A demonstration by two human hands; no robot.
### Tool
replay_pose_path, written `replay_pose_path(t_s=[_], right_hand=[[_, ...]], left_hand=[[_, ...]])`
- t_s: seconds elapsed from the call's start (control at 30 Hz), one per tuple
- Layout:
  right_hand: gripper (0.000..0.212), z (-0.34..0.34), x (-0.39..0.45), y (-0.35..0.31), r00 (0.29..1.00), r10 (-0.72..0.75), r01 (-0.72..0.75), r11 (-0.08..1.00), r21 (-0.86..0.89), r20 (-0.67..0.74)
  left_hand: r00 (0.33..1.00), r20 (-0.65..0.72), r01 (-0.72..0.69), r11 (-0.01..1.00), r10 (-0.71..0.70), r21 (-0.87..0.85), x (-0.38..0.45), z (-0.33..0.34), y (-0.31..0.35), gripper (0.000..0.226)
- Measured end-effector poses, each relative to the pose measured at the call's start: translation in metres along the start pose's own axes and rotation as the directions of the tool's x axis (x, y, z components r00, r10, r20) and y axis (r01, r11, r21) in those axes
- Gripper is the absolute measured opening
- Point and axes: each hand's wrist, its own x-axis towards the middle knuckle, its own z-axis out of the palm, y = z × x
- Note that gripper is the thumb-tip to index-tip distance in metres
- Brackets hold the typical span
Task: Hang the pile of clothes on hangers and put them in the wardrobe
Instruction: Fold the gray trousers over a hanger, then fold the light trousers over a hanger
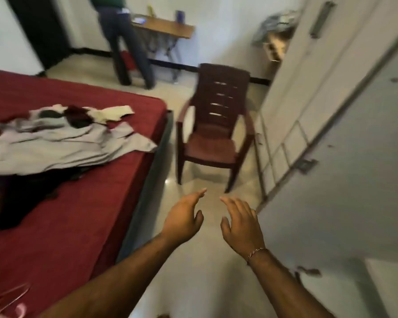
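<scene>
Crumpled grey-white fabric clothes pile left-centre on red bed: soft, light, floppy; pinch at collar. Left hand, right hand lower centre, empty, fingers spread.

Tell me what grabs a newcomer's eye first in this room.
The red bed fills the left, with a pile of clothes on it. In the centre, the empty left hand and right hand reach over the floor towards a brown plastic chair.
</scene>
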Motion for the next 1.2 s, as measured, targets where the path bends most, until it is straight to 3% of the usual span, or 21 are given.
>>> replay_pose_path(t_s=[0.2,0.43,0.57,0.7,0.87,1.0,1.2], right_hand=[[0.062,0.105,0.098,-0.128,0.944,-0.221,0.189,0.971,0.147,0.244],[0.064,0.207,0.178,-0.225,0.759,-0.443,0.331,0.894,0.302,0.478],[0.065,0.25,0.22,-0.258,0.64,-0.518,0.383,0.855,0.348,0.567],[0.066,0.282,0.259,-0.287,0.565,-0.55,0.427,0.833,0.353,0.614],[0.066,0.305,0.299,-0.323,0.518,-0.544,0.412,0.835,0.365,0.66],[0.065,0.325,0.338,-0.341,0.496,-0.567,0.442,0.817,0.37,0.658],[0.064,0.342,0.402,-0.35,0.524,-0.496,0.437,0.854,0.281,0.693]], left_hand=[[0.936,-0.157,0.339,0.925,-0.314,0.171,-0.055,-0.125,-0.147,0.071],[0.733,-0.325,0.662,0.736,-0.597,0.14,-0.108,-0.194,-0.231,0.069],[0.603,-0.354,0.787,0.607,-0.716,0.111,-0.12,-0.207,-0.263,0.075],[0.516,-0.36,0.852,0.51,-0.777,0.119,-0.125,-0.213,-0.28,0.075],[0.461,-0.382,0.879,0.47,-0.801,0.075,-0.107,-0.226,-0.298,0.073],[0.458,-0.385,0.877,0.478,-0.801,0.049,-0.072,-0.244,-0.326,0.077],[0.476,-0.377,0.857,0.515,-0.795,-0.004,-0.01,-0.276,-0.39,0.077]])
